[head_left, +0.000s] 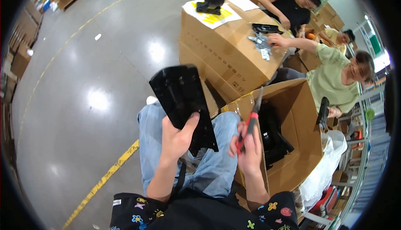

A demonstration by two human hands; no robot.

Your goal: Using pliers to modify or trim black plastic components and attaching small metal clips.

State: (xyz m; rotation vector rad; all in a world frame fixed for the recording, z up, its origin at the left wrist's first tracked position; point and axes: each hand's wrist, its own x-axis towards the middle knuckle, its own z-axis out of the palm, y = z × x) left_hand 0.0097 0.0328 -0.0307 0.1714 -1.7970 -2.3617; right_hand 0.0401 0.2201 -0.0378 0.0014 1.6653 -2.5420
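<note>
Here, your left hand (177, 140) gripped the black panel (184, 104) at frame centre, long axis upright; your right hand (247, 148) clasped the red-handled screwdriver (250, 121) just right of it.

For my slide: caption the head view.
Left hand holds a black plastic panel; right hand grips a red-handled screwdriver beside an open carton.

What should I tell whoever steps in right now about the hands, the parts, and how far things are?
Left hand: grip shut on the black plate, held over the lap.
Right hand: grip shut on the red-handled screwdriver, tip up, not touching the plate.
Open cardboard box at the right holds more black parts.
Done: one plate out and in hand.
Left: apparently the screwdriver work; box parts remain.
</note>
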